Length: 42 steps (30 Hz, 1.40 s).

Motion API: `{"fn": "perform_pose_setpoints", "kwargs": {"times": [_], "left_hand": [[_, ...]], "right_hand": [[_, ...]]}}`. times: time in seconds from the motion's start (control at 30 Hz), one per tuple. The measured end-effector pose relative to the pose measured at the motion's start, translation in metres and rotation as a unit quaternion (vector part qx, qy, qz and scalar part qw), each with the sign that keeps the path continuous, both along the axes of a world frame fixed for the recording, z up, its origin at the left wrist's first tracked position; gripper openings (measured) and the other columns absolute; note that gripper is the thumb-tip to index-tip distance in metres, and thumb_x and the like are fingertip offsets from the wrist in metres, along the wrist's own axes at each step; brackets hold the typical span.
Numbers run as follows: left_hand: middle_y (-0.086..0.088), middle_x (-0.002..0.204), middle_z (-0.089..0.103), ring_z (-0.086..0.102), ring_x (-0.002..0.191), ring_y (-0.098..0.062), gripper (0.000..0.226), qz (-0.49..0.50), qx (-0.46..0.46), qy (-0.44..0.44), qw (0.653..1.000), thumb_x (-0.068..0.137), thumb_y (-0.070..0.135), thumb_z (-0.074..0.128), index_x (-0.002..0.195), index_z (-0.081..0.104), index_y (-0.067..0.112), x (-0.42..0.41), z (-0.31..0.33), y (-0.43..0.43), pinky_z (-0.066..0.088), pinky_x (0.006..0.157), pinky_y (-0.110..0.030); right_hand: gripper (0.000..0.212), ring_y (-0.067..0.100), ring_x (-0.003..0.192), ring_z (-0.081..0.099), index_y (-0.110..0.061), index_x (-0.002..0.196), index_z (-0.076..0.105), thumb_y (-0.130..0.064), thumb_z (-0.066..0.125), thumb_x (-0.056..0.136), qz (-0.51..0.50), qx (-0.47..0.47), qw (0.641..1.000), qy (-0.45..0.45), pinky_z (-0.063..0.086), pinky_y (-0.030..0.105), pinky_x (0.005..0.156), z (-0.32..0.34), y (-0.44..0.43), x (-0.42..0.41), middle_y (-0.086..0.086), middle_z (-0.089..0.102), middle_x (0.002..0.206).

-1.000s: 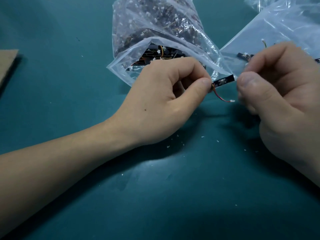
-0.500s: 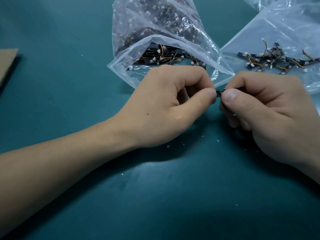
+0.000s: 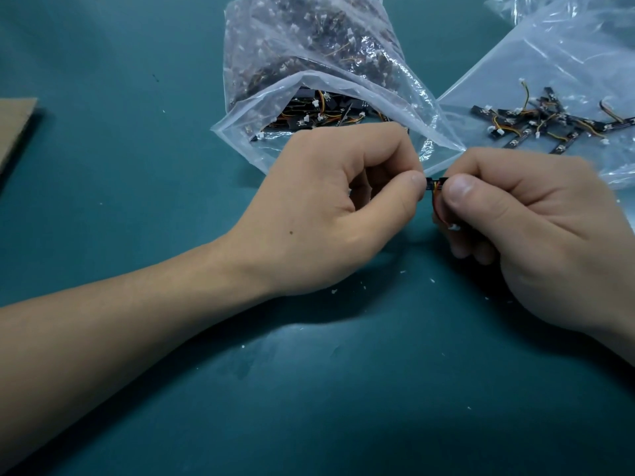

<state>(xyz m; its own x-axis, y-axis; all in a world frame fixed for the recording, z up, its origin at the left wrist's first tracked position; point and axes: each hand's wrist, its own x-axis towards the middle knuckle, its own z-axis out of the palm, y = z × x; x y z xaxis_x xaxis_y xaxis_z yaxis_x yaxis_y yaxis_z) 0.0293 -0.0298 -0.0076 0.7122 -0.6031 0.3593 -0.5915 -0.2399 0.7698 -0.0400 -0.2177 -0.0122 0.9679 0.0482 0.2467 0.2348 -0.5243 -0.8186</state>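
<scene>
My left hand and my right hand meet above the green mat, both pinching one small black circuit strip between thumb and forefinger. Only a short piece of the strip shows between the two thumbs. Its red and orange wire loops down from it to a white connector beside my right fingers. Behind my left hand lies an open clear plastic bag full of the same wired strips.
A second clear bag lies flat at the back right with several wired strips on it. A piece of cardboard sits at the left edge. Small white flecks dot the green mat.
My right hand came down and left and took hold of the strip's free end, uncovering the strips on the right bag. In the last half second the hands barely moved.
</scene>
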Motion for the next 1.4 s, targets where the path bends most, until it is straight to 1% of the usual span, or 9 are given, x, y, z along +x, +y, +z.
{"fn": "perform_pose_setpoints", "kwargs": {"times": [0.17, 0.3, 0.4, 0.57, 0.7, 0.87, 1.13, 1.23, 1.4], "left_hand": [[0.001, 0.067, 0.06, 0.055, 0.062, -0.019, 0.014, -0.014, 0.006, 0.022, 1.0, 0.092, 0.008, 0.06, 0.079, 0.065, 0.007, 0.0012, 0.0011, 0.001, 0.047, 0.062, -0.031], [0.001, 0.066, 0.06, 0.056, 0.062, -0.02, 0.015, -0.009, 0.021, 0.023, 0.999, 0.093, 0.008, 0.061, 0.079, 0.065, 0.009, 0.0009, -0.0002, 0.0006, 0.047, 0.063, -0.038], [0.002, 0.067, 0.06, 0.056, 0.062, -0.019, 0.015, -0.006, 0.015, 0.033, 0.999, 0.094, 0.01, 0.06, 0.08, 0.065, 0.009, 0.0013, 0.0002, 0.001, 0.047, 0.063, -0.036], [0.0, 0.07, 0.063, 0.058, 0.065, -0.022, 0.014, -0.018, 0.016, 0.029, 0.999, 0.095, 0.01, 0.059, 0.085, 0.068, 0.008, 0.0017, 0.0007, 0.0016, 0.048, 0.066, -0.038], [0.0, 0.069, 0.063, 0.058, 0.065, -0.022, 0.014, -0.011, 0.005, 0.024, 1.0, 0.095, 0.009, 0.06, 0.084, 0.068, 0.006, 0.0015, -0.0001, 0.0012, 0.048, 0.065, -0.037], [0.001, 0.069, 0.063, 0.058, 0.064, -0.019, 0.014, -0.008, 0.013, 0.024, 1.0, 0.094, 0.009, 0.06, 0.082, 0.068, 0.007, 0.0018, -0.0002, 0.0006, 0.048, 0.065, -0.034], [0.001, 0.069, 0.062, 0.057, 0.063, -0.018, 0.015, -0.009, 0.022, 0.027, 0.999, 0.094, 0.011, 0.059, 0.081, 0.066, 0.007, 0.0009, 0.001, 0.0, 0.048, 0.064, -0.035], [0.002, 0.068, 0.061, 0.056, 0.062, -0.017, 0.014, -0.022, 0.025, 0.037, 0.999, 0.094, 0.012, 0.059, 0.082, 0.066, 0.008, 0.0007, 0.0013, 0.0009, 0.047, 0.063, -0.033], [-0.001, 0.068, 0.061, 0.056, 0.063, -0.019, 0.014, -0.021, 0.016, 0.034, 0.999, 0.094, 0.007, 0.06, 0.082, 0.067, 0.006, 0.0006, 0.001, 0.0009, 0.047, 0.063, -0.031]], "right_hand": [[0.03, 0.017, 0.052, 0.054, -0.026, 0.075, 0.06, -0.036, 0.047, 0.1, 0.006, -0.025, 1.0, -0.004, 0.038, 0.019, 0.049, -0.0006, 0.0007, -0.0001, -0.008, 0.063, 0.062], [0.029, 0.016, 0.05, 0.054, -0.027, 0.074, 0.06, -0.037, 0.048, 0.098, 0.004, -0.024, 1.0, -0.004, 0.038, 0.017, 0.047, -0.0006, 0.0006, -0.0002, -0.005, 0.063, 0.062], [0.029, 0.015, 0.048, 0.054, -0.025, 0.077, 0.062, -0.037, 0.048, 0.1, 0.001, -0.024, 1.0, -0.007, 0.038, 0.016, 0.046, -0.0015, 0.0009, -0.0003, -0.005, 0.064, 0.063], [0.031, 0.015, 0.046, 0.052, -0.022, 0.077, 0.062, -0.038, 0.048, 0.1, -0.005, 0.005, 1.0, -0.004, 0.038, 0.017, 0.044, -0.0022, 0.0006, 0.0, -0.003, 0.063, 0.062], [0.031, 0.018, 0.049, 0.054, -0.025, 0.077, 0.061, -0.037, 0.045, 0.102, 0.003, -0.016, 1.0, -0.008, 0.039, 0.021, 0.046, -0.0025, 0.0006, 0.0002, -0.005, 0.064, 0.064], [0.032, 0.015, 0.051, 0.055, -0.024, 0.076, 0.062, -0.036, 0.046, 0.101, 0.004, -0.012, 1.0, -0.005, 0.038, 0.017, 0.047, -0.0017, 0.0006, -0.0003, -0.005, 0.064, 0.064], [0.031, 0.016, 0.053, 0.056, -0.03, 0.072, 0.059, -0.036, 0.046, 0.1, 0.008, -0.035, 0.999, 0.001, 0.04, 0.019, 0.05, 0.0014, 0.0025, 0.0004, -0.006, 0.065, 0.065], [0.031, 0.016, 0.052, 0.056, -0.028, 0.072, 0.061, -0.036, 0.047, 0.098, 0.006, -0.031, 0.999, 0.007, 0.039, 0.018, 0.048, 0.0009, 0.0013, 0.0001, -0.007, 0.065, 0.063], [0.032, 0.014, 0.054, 0.057, -0.029, 0.071, 0.061, -0.036, 0.046, 0.098, 0.009, -0.036, 0.999, 0.008, 0.038, 0.016, 0.049, 0.001, 0.0011, -0.0003, -0.007, 0.065, 0.064]]}}
